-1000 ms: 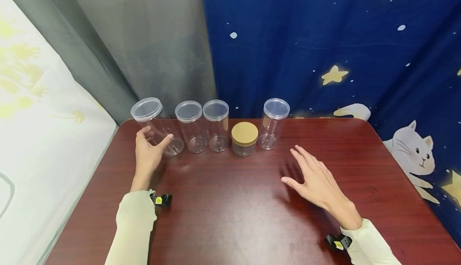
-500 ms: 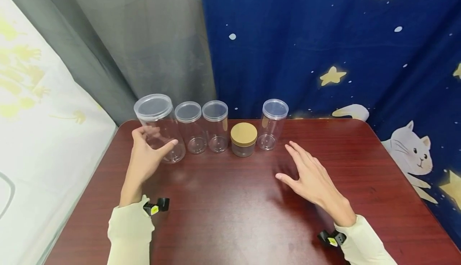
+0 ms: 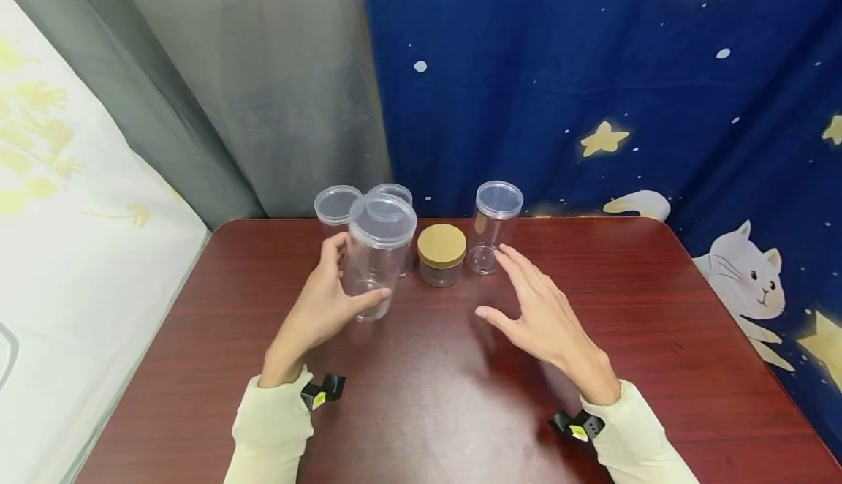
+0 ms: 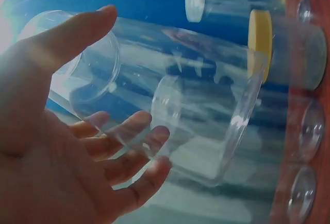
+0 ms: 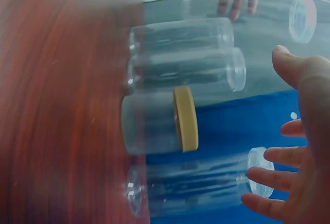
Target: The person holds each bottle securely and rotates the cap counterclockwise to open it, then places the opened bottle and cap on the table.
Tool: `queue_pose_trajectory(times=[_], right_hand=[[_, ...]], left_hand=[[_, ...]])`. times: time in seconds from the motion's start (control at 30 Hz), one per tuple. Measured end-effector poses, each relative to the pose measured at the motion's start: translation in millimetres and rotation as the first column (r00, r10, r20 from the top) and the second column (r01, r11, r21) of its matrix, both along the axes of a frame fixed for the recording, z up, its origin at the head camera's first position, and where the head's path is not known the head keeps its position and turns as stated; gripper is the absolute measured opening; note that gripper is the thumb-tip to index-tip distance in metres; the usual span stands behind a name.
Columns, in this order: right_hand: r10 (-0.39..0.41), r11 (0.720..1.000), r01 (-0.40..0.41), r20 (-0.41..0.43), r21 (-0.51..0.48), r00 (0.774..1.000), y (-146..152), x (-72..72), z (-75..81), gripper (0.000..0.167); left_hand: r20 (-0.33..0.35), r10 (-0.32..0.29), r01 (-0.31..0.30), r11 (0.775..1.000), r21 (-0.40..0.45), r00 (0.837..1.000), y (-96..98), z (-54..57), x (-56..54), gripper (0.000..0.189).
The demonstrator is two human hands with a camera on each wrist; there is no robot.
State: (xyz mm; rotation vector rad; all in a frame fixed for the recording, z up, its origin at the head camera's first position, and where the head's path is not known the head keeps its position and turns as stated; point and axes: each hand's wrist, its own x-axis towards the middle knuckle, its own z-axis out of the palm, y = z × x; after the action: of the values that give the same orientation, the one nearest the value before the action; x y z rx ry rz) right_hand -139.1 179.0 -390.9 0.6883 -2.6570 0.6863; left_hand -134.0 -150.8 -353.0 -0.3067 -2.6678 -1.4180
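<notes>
My left hand (image 3: 320,301) grips a tall clear plastic jar (image 3: 376,268) with a translucent lid, thumb on the near side and fingers behind it. In the left wrist view the raised jar (image 4: 196,116) lies between thumb and curved fingers. In the head view it overlaps two similar tall jars, a left jar (image 3: 335,208) and a right-hand one (image 3: 395,191), both partly hidden. My right hand (image 3: 542,316) hovers with fingers spread and holds nothing, its fingertips near a third tall jar (image 3: 495,224).
A short jar with a tan lid (image 3: 441,245) stands between the tall jars, near the back edge of the red-brown table (image 3: 421,396). Behind the table hang a grey curtain (image 3: 263,89) and a blue starry curtain (image 3: 487,89). White fabric (image 3: 85,250) borders the left side.
My left hand has lifted the jar from the row's left end and carried it right and nearer to me. My right hand has shifted a little left, still spread.
</notes>
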Motion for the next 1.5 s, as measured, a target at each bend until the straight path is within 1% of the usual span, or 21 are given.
queue_pose_trajectory(times=[0.1,0.2,0.37,0.43,0.5,0.6,0.67,0.8,1.0,1.2,1.4,1.5], right_hand=[[0.015,0.999,-0.015,-0.008,-0.031,1.0,-7.2,-1.0,4.5,0.087],[0.03,0.998,-0.03,-0.011,-0.059,1.0,-12.7,-1.7,8.7,0.087],[0.051,0.992,-0.054,-0.034,-0.11,0.998,-17.7,-1.8,13.4,0.089],[0.055,0.989,-0.061,-0.043,-0.132,0.998,-19.1,-1.0,14.5,0.089],[0.063,0.986,-0.069,-0.043,-0.154,0.997,-20.5,-0.3,14.9,0.089],[0.074,0.979,-0.081,-0.041,-0.186,0.996,-23.7,0.0,15.4,0.089],[0.084,0.974,-0.09,-0.039,-0.208,0.996,-26.4,0.1,16.5,0.089],[0.107,0.961,-0.112,-0.032,-0.254,0.994,-33.0,0.6,20.0,0.089],[0.159,0.94,-0.163,-0.038,-0.3,0.986,-43.1,2.1,25.5,0.085],[0.166,0.936,-0.169,-0.038,-0.308,0.985,-44.8,4.7,25.3,0.083],[0.177,0.937,-0.183,-0.047,-0.298,0.983,-47.0,3.0,22.9,0.08],[0.174,0.939,-0.177,-0.037,-0.294,0.984,-47.4,2.5,20.9,0.081]], left_hand=[[-0.009,-0.048,0.048,0.999,-0.013,0.999,8.3,-4.1,-0.3,0.094],[-0.021,-0.084,0.084,0.996,-0.042,0.996,14.3,-8.6,-0.6,0.091],[-0.017,-0.14,0.138,0.988,-0.071,0.99,23.0,-15.9,-0.1,0.089],[-0.012,-0.155,0.154,0.984,-0.089,0.988,26.6,-18.6,0.1,0.089],[0.01,-0.162,0.162,0.98,-0.112,0.987,29.9,-20.5,1.0,0.09],[0.03,-0.171,0.174,0.973,-0.149,0.985,33.6,-21.3,2.1,0.089],[0.036,-0.173,0.176,0.971,-0.163,0.984,35.7,-21.3,2.7,0.089],[0.017,-0.169,0.169,0.967,-0.191,0.985,38.8,-23.3,3.5,0.089],[0.033,-0.172,0.175,0.955,-0.241,0.985,42.2,-27.3,4.9,0.089],[0.043,-0.163,0.168,0.947,-0.274,0.986,45.6,-26.9,6.7,0.09],[0.018,-0.158,0.156,0.942,-0.299,0.987,47.7,-27.2,5.9,0.09],[0.01,-0.162,0.157,0.938,-0.308,0.987,49.5,-28.2,5.1,0.091]])
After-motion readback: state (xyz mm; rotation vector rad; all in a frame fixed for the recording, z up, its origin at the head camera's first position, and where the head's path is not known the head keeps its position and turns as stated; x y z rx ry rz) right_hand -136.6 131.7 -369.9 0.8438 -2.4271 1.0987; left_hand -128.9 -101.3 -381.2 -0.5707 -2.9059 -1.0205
